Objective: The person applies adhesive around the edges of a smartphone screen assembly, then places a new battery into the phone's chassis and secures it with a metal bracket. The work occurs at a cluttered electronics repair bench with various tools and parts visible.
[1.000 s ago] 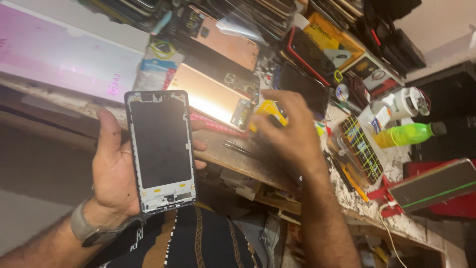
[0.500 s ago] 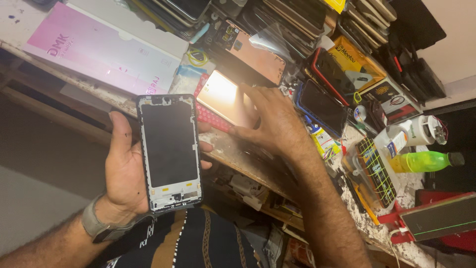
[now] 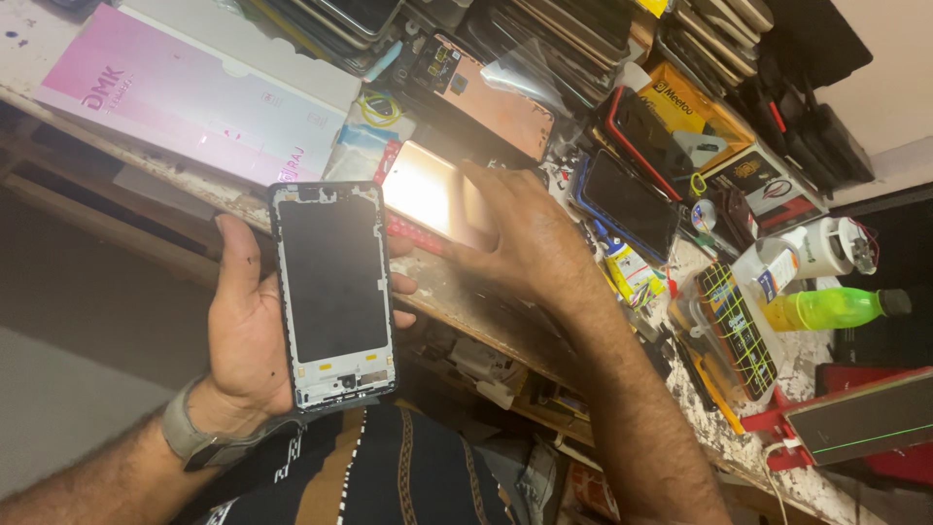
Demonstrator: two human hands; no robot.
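Black phone frame (image 3: 333,295) gripped in left hand (image 3: 248,335); right hand (image 3: 520,238), fingers spread, has moved onto glossy panel (image 3: 428,192) on tabletop (image 3: 466,297).

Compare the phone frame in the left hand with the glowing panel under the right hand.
The phone frame has a dark, matte middle with a white-edged border; the glowing panel shines bright peach. The frame is held up off the bench in the left hand; the panel lies on the bench under the right hand. Both are flat, phone-sized rectangles.
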